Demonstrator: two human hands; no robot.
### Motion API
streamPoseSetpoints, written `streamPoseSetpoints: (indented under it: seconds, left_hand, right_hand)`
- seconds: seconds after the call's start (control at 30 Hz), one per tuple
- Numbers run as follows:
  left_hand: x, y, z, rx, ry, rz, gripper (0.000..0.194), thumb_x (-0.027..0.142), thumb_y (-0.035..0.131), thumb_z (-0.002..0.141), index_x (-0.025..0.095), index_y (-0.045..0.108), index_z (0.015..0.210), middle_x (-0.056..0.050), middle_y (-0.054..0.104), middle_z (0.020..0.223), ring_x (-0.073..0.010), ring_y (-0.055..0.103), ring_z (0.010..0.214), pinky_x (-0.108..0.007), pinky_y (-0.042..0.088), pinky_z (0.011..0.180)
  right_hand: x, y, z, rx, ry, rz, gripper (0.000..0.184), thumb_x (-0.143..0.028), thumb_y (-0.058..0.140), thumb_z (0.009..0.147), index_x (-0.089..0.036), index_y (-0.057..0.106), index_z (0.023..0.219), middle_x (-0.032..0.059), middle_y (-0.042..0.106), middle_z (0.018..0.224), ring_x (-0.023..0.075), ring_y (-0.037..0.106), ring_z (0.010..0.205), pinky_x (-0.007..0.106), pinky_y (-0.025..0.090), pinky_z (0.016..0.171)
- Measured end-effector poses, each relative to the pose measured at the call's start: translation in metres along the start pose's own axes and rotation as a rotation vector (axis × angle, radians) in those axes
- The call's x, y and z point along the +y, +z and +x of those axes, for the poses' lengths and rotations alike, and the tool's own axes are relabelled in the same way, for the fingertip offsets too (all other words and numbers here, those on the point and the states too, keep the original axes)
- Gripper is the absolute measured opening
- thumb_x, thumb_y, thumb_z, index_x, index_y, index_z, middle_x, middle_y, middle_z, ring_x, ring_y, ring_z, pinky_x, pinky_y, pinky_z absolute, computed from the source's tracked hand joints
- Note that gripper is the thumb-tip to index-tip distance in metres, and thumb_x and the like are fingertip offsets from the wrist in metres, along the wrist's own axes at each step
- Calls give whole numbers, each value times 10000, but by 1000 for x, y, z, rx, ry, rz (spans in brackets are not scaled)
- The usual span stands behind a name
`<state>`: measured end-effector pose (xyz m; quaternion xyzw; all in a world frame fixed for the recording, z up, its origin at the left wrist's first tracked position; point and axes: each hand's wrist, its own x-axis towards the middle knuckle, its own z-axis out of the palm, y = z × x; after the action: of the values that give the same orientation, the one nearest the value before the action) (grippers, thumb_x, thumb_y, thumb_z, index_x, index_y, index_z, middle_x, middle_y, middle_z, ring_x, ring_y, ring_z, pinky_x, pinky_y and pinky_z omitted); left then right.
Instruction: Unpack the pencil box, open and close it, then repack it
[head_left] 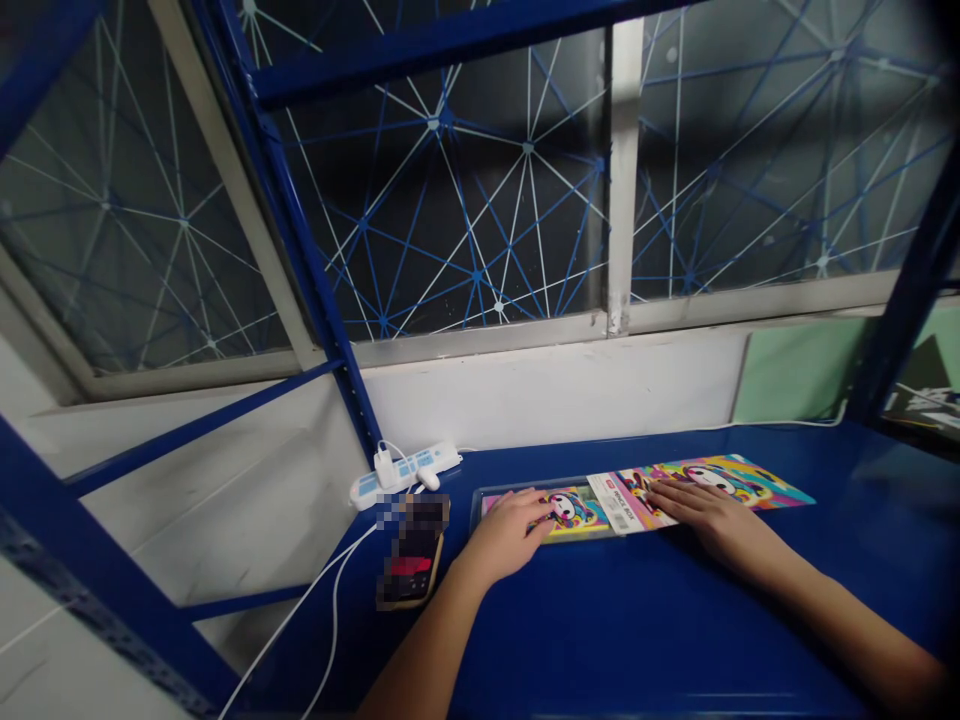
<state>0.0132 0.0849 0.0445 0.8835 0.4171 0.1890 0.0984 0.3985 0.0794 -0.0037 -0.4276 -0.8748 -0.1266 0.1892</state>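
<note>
A flat, brightly coloured cartoon-print pack lies on the blue table, partly slid out of a clear plastic sleeve. My left hand rests flat on the sleeve's left end, fingers spread. Flat on the printed pack just right of its white label lies my right hand, fingers stretched out. Neither hand grips anything.
A phone lies left of my left hand, with a white cable running off the table edge. A white power strip sits on the ledge behind. Blue shelf posts and a window with a net pattern stand beyond.
</note>
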Motion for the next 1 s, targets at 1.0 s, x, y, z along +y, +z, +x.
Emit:
streamPoseSetpoints:
  seconds: [1.0]
  left_hand:
    - [-26, -12, -4, 11, 64, -46, 320, 370, 613, 969, 213, 605, 1247, -87, 599, 1331, -240, 621, 1136, -473, 528, 968]
  right_hand:
    - [18, 3, -4, 46, 52, -88, 541, -147, 448, 909, -338, 573, 1400, 24, 602, 1423, 279, 577, 1282, 519, 445, 1043]
